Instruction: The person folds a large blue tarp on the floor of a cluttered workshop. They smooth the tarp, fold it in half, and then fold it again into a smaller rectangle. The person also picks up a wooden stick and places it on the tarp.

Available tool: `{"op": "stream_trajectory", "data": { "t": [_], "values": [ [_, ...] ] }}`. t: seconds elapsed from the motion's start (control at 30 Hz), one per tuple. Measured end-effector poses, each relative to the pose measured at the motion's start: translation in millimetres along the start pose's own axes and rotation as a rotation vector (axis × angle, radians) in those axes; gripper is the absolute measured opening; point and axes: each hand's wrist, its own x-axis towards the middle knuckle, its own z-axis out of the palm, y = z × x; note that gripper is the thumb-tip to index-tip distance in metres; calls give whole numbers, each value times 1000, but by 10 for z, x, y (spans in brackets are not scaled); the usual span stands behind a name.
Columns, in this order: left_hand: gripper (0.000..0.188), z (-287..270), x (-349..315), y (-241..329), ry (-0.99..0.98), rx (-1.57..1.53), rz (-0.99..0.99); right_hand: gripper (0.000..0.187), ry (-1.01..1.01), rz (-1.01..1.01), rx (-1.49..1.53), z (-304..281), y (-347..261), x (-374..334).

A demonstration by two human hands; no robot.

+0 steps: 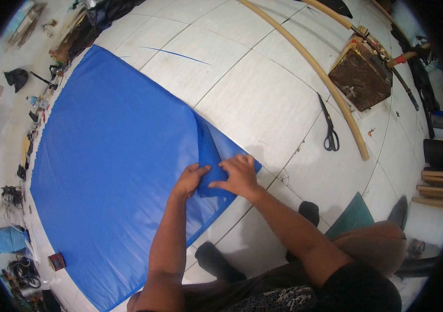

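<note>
Blue sheet on tiled floor, both hands at the turned flap by its right-hand corner

Head view. Blue sheet (112, 151) lies spread on the white tiled floor (221, 67), ahead of the person and mostly to the left. Orientation: one corner points right, one toward the top of the view, one down toward the person. Greatest spread in view runs from upper corner to lower corner; the lens bends the edges, so which side is truly longer cannot be told. Near the right corner a flap (209, 151) is turned over, forming a crease that runs roughly up and down.

Left hand (189, 181): at the flap's left side, thumb and fingers close together on the material; whether it pinches cannot be told. Right hand (239, 176): over the flap's right side, fingers curved, thumb spread apart, blue material visible in the gap.

Surroundings: black scissors (329, 136) lie well apart to the right, blades toward the top. Beyond them, a long tan rod (315, 66) slants down to the right, beside a brown block (361, 78). Small tin (56, 261) at the sheet's lower left edge. Thin blue strip (176, 53) above the sheet. Green mat (353, 216) near the person's right knee.
</note>
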Motion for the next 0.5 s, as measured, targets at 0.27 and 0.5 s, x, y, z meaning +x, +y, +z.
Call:
{"op": "stream_trajectory", "data": {
  "t": [0.27,0.5],
  "values": [
    [29,-48,-5,-73,32,-58,33,39,1,182,157,240,199,14],
    [29,-57,20,-76,35,-32,-8,46,514,267,36,10,115,105]
  ]
}}
